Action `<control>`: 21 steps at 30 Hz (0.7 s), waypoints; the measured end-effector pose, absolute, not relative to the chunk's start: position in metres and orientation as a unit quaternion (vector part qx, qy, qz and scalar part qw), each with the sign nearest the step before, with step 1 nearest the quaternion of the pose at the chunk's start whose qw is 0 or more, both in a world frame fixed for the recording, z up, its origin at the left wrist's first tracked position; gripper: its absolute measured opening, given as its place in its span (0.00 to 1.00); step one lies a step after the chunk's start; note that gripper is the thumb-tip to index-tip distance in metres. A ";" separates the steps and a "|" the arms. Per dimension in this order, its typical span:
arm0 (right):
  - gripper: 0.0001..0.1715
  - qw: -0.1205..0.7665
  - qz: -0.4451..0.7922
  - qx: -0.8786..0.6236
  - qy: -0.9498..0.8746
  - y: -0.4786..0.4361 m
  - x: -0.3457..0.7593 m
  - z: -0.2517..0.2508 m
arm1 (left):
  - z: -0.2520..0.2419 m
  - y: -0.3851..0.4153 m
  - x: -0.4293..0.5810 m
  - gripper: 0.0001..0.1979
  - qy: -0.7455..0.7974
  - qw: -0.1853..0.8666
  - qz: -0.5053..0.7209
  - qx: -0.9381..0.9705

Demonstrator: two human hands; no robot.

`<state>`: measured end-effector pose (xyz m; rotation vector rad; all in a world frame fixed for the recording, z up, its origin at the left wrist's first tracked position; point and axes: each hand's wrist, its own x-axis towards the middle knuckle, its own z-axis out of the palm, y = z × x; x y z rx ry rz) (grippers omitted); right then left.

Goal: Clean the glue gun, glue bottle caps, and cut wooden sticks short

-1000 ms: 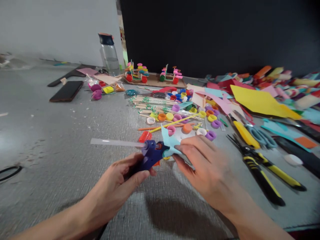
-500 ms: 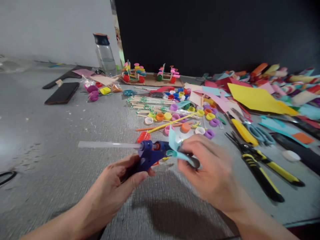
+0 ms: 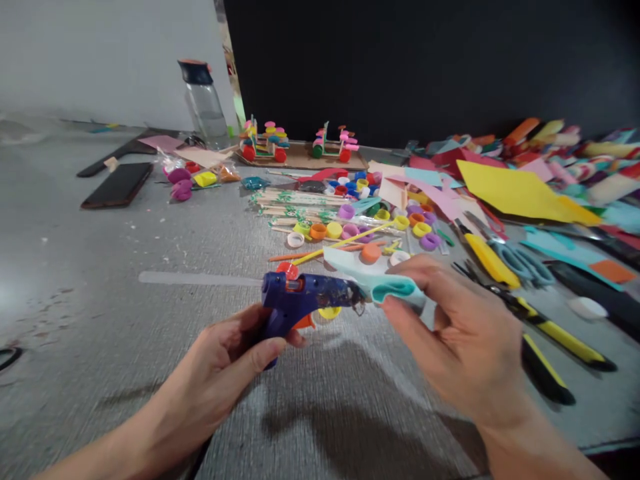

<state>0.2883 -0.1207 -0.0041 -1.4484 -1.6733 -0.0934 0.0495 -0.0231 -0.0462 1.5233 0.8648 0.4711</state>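
My left hand (image 3: pixel 235 363) is wrapped round the handle of a dark blue hot glue gun (image 3: pixel 290 300). A long translucent glue stick (image 3: pixel 200 279) sticks out of its back, to the left. The gun's nozzle points right and looks dirty. My right hand (image 3: pixel 455 327) is closed on a folded light blue strip (image 3: pixel 367 267), paper or foam, pinched between thumb and fingers. The strip's rolled fold lies right at the nozzle, seemingly touching it. Part of the strip is hidden by my fingers. Behind the gun lie a red cap and a yellow cap (image 3: pixel 330 312).
Coloured bottle caps (image 3: pixel 350 231) and wrapped sticks (image 3: pixel 295 200) lie beyond my hands. Pliers (image 3: pixel 560 333), a yellow cutter (image 3: pixel 487 257) and scissors (image 3: pixel 520 263) lie right. Two small toy cars (image 3: pixel 265 143) stand at the back. A water bottle (image 3: pixel 207 107) and a black phone-like slab (image 3: pixel 117 185) are left.
My right hand has moved right with the light blue strip, baring more of the nozzle. The glue gun has shifted slightly left in my left hand.
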 end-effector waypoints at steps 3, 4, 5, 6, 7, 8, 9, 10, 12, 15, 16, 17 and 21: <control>0.06 0.454 -0.063 -0.592 -0.663 -0.122 0.290 -0.002 | -0.040 -0.024 0.051 0.11 0.377 0.621 0.199 0.658; 0.06 0.459 -0.075 -0.596 -0.654 -0.123 0.291 -0.001 | -0.039 -0.024 0.051 0.10 0.376 0.622 0.195 0.658; 0.07 0.463 -0.086 -0.601 -0.647 -0.124 0.292 -0.001 | -0.037 -0.024 0.052 0.10 0.374 0.622 0.195 0.660; 0.07 0.464 -0.099 -0.604 -0.640 -0.125 0.293 0.000 | -0.036 -0.024 0.052 0.09 0.371 0.622 0.198 0.661; 0.08 0.465 -0.111 -0.606 -0.636 -0.126 0.293 0.000 | -0.036 -0.023 0.052 0.09 0.369 0.622 0.201 0.661; 0.09 0.464 -0.122 -0.604 -0.636 -0.127 0.294 0.000 | -0.036 -0.022 0.052 0.08 0.369 0.624 0.204 0.658; 0.09 0.461 -0.130 -0.601 -0.639 -0.128 0.294 -0.001 | -0.036 -0.021 0.052 0.08 0.370 0.629 0.208 0.652; 0.09 0.459 -0.137 -0.596 -0.645 -0.128 0.294 -0.001 | -0.035 -0.021 0.053 0.08 0.370 0.637 0.211 0.642; 0.09 0.454 -0.151 -0.590 -0.650 -0.129 0.293 -0.003 | -0.033 -0.020 0.054 0.08 0.372 0.655 0.219 0.620; 0.11 0.451 -0.199 -0.591 -0.638 -0.129 0.292 -0.005 | -0.029 -0.021 0.055 0.11 0.371 0.675 0.238 0.592; 0.12 0.447 -0.219 -0.590 -0.636 -0.129 0.292 -0.006 | -0.029 -0.021 0.055 0.11 0.370 0.680 0.243 0.585; 0.12 0.441 -0.234 -0.586 -0.639 -0.129 0.292 -0.006 | -0.028 -0.022 0.055 0.11 0.367 0.684 0.248 0.579; 0.11 0.383 -0.230 -0.559 -0.698 -0.126 0.291 -0.007 | -0.029 -0.025 0.056 0.08 0.363 0.701 0.258 0.557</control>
